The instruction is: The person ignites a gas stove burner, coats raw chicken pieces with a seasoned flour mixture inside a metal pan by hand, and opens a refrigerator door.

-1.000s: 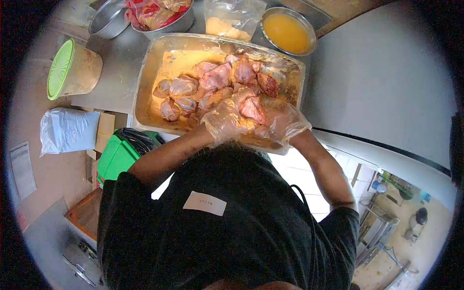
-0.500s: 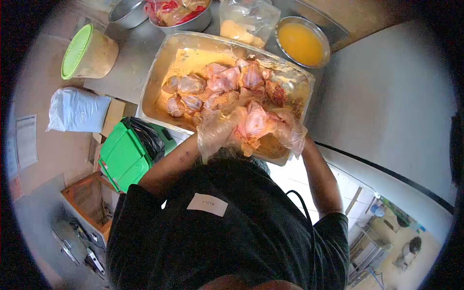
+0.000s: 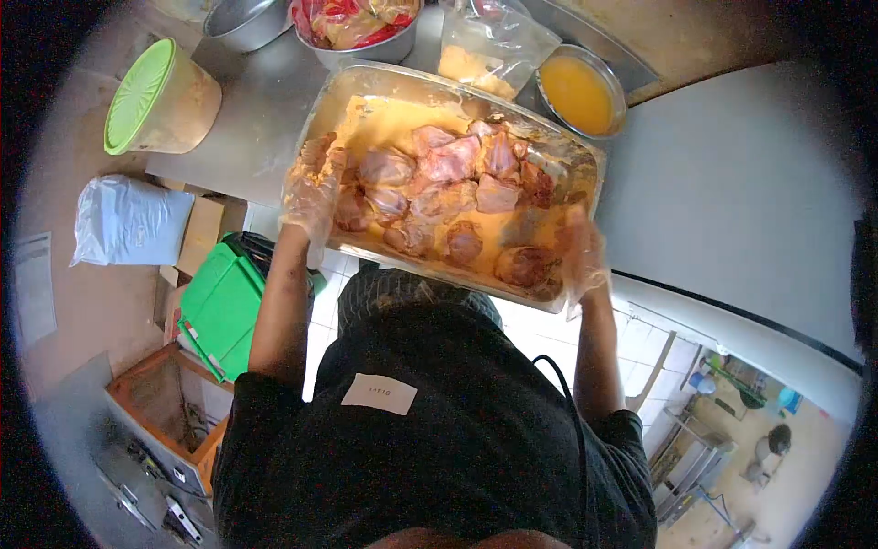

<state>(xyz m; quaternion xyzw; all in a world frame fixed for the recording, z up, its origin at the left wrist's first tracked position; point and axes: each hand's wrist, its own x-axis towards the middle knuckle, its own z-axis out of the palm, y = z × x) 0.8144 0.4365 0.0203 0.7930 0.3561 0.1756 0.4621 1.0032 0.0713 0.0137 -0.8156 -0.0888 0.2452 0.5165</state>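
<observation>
Having moved apart since the earlier frame, the clear-gloved left hand (image 3: 314, 192) and clear-gloved right hand (image 3: 583, 258) are at opposite ends of a rectangular silver metal tray (image 3: 583, 166); whether fingers clamp it, I cannot tell. Raw pink meat pieces (image 3: 453, 160) lie inside this tray, which extends past the front edge of a grey metal table (image 3: 249, 123), over white floor tiles (image 3: 540, 331).

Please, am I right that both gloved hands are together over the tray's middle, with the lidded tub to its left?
No: the head view shows them apart, the left hand at the left end of the tray, the right hand at its right end. The tub is indeed left of it.
</observation>
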